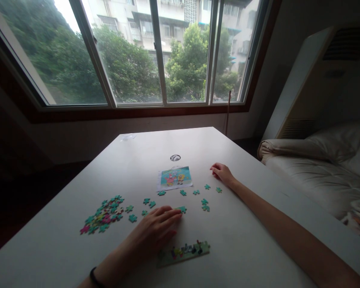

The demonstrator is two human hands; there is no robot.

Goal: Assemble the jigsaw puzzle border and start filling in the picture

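My left hand (156, 228) lies flat on the white table (243, 248), fingers stretched out, fingertips touching a teal puzzle piece (182, 209). Just in front of its wrist lies an assembled strip of puzzle pieces (184, 252). My right hand (223, 173) rests on the table further away, fingers loosely curled, holding nothing that I can see. A small cartoon reference picture (175, 178) lies between the hands at the far side. Loose teal pieces (205, 205) are scattered between them.
A heap of several mixed puzzle pieces (103, 215) sits to the left of my left hand. A small round cap (175, 157) lies beyond the picture. A white sofa with a cushion (327, 168) stands to the right; a large window (156, 52) is ahead.
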